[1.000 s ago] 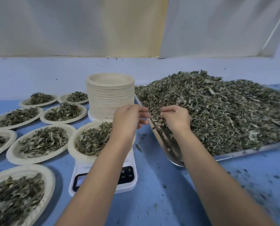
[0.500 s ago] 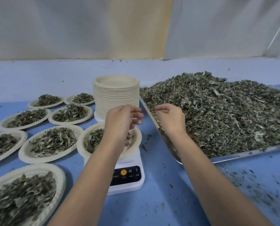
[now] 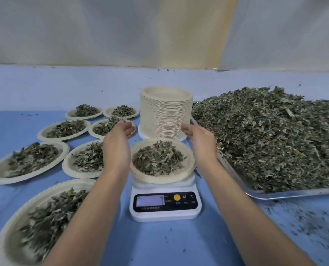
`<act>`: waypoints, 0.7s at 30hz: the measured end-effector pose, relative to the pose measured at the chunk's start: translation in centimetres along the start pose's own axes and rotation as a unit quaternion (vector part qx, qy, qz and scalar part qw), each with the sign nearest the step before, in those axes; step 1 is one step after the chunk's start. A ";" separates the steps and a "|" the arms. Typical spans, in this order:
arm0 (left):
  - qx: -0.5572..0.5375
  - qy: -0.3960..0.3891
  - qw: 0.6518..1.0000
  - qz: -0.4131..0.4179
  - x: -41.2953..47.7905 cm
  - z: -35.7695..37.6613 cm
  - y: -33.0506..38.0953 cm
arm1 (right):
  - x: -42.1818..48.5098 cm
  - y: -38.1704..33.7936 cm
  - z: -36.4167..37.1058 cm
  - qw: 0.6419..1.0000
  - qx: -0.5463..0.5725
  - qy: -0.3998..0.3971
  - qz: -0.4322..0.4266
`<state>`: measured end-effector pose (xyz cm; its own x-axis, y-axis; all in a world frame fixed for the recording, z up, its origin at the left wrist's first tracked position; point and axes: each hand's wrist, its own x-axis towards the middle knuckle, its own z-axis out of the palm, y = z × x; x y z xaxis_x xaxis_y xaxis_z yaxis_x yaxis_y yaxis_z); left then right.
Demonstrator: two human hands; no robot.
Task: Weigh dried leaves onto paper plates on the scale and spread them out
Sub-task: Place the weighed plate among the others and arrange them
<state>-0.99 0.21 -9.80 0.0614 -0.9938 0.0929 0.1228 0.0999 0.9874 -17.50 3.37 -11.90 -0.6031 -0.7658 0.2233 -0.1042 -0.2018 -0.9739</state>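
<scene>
Both your hands are open now and hold nothing: your left hand [image 3: 119, 139] and right hand [image 3: 200, 140] stand apart with the palms turned towards each other and the fingers loosely curved. A second ago the same two hands were drawn close together, fingertips bunched, above the near corner of the tray. Since then they have parted, and they now flank the plate on the scale. I cannot tell whether either wrist brushes its rim. The scale, which sat under your left forearm before, now lies in plain sight between your arms.

To your right the metal tray [image 3: 275, 195] carries a broad heap of dried leaves [image 3: 265, 135], grey-green, crumpled and stalky. On your left seven filled plates [image 3: 63, 150] are set out over the blue table [image 3: 159, 244], each with a loose layer of leaf. Behind your hands rises the tall stack of unused paper plates [image 3: 166, 114]; your right fingertips are just beside its base.

The white scale [image 3: 165, 214] sits at the middle, its display lit with what looks like a 7. On it rests the paper plate [image 3: 189, 169], holding a mound of leaves [image 3: 158, 160] piled at the centre, the rim around it bare. Fine crumbs [image 3: 303, 223] speckle the table near the tray.
</scene>
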 end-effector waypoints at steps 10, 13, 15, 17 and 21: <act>0.039 0.013 0.998 -0.051 0.2 0.3 -1.6 | 0.2 1.5 -0.8 0.999 0.000 -0.045 0.031; 0.037 -0.004 0.998 -0.052 0.2 0.6 -1.9 | 0.1 1.5 -0.4 0.998 -0.009 -0.058 0.031; 0.033 0.004 0.998 -0.061 0.2 0.7 -1.9 | 0.0 1.4 -0.3 0.997 -0.013 -0.065 0.029; 0.015 0.025 0.997 -0.069 0.3 0.7 -1.9 | -0.2 1.2 -0.2 0.997 -0.011 -0.066 0.024; -0.023 0.052 0.993 -0.106 0.6 0.0 -1.1 | -0.4 0.4 -0.3 0.997 -0.007 -0.073 0.007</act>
<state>-1.12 -0.49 -10.81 0.1318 -0.9825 -0.1317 0.1885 -0.1056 0.9764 -17.56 3.75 -12.38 -0.4840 -0.8490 0.2121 -0.1079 -0.1826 -0.9772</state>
